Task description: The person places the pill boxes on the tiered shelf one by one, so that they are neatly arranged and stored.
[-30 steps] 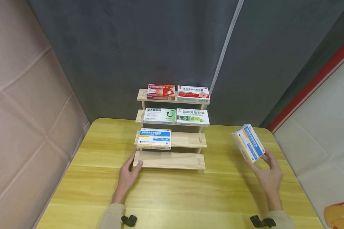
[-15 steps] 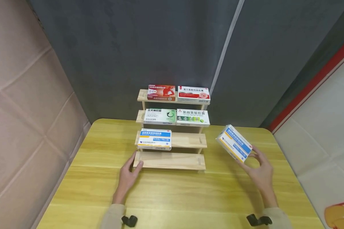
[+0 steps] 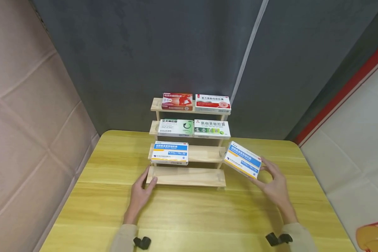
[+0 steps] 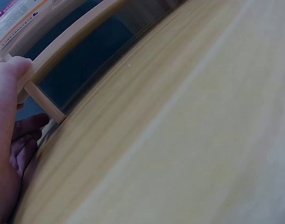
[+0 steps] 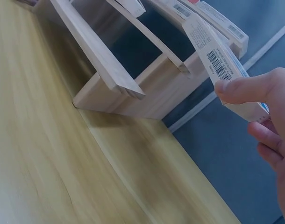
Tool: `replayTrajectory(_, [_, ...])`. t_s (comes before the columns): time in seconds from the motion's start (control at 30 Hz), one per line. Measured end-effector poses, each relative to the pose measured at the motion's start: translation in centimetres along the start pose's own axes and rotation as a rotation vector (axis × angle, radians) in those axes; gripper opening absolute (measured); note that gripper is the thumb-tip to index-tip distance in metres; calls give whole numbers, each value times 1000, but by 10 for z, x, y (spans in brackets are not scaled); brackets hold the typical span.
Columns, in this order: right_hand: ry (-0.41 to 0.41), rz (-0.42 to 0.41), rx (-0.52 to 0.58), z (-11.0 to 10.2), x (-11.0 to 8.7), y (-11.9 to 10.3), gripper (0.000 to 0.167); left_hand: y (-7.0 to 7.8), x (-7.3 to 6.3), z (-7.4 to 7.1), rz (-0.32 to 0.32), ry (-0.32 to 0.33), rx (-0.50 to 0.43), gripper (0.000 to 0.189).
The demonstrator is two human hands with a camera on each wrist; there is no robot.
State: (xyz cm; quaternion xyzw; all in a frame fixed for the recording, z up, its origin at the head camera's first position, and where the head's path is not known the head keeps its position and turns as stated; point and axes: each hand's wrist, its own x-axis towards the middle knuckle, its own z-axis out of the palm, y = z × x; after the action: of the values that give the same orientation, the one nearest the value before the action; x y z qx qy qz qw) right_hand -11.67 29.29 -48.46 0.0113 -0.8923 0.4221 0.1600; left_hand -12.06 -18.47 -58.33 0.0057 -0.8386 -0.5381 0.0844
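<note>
My right hand [image 3: 274, 187] pinches a blue, white and yellow medicine box [image 3: 243, 160] by its right end, tilted, just right of the third step of a wooden tiered rack [image 3: 186, 176]. In the right wrist view the thumb [image 5: 245, 89] presses the barcode side of the box. My left hand [image 3: 140, 192] grips the left end of the rack's lowest step, thumb on top; in the left wrist view the other fingers [image 4: 28, 140] are curled below, beside the rack's leg. A matching medicine box [image 3: 170, 153] lies on the left of the third step.
On the top step lie a red box [image 3: 177, 102] and a red-and-white box [image 3: 212, 103]. Two green-and-white boxes, one left [image 3: 175, 128] and one right [image 3: 211, 128], fill the second step. Behind the wooden table [image 3: 192, 217] stands a dark grey panel [image 3: 163, 52].
My right hand has carried its medicine box leftward to the rack's right side, and the box has turned closer to level. The left hand has stayed on the lowest step.
</note>
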Motion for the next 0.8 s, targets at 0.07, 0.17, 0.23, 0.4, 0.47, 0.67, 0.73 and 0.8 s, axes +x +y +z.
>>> replayTrajectory(0.07, [-20, -16, 15, 2, 2, -1, 90, 1, 0, 0, 0, -1, 2, 66])
replayTrajectory(0.17, [-53, -24, 44, 4, 4, -5, 89, 2, 0, -1, -7, -3, 7, 67])
replayTrajectory(0.23, [-78, -35, 48, 6, 6, -8, 88, 2, -1, -1, -13, -2, 11, 66])
replayTrajectory(0.4, [-123, -104, 16, 10, 10, -18, 86, 3, -1, -1, -18, 1, 9, 66])
replayTrajectory(0.47, [-135, -129, -4, 12, 12, -20, 87, 2, -1, -1, -20, 1, 10, 66])
replayTrajectory(0.67, [-176, -161, -14, 20, 22, -26, 88, -1, -1, 0, -15, -6, 13, 66])
replayTrajectory(0.73, [-187, -169, -5, 23, 25, -28, 88, -1, -1, 0, -15, -8, 11, 66])
replayTrajectory(0.8, [-200, -182, 5, 27, 29, -31, 89, 0, -1, 0, -19, -10, 8, 66])
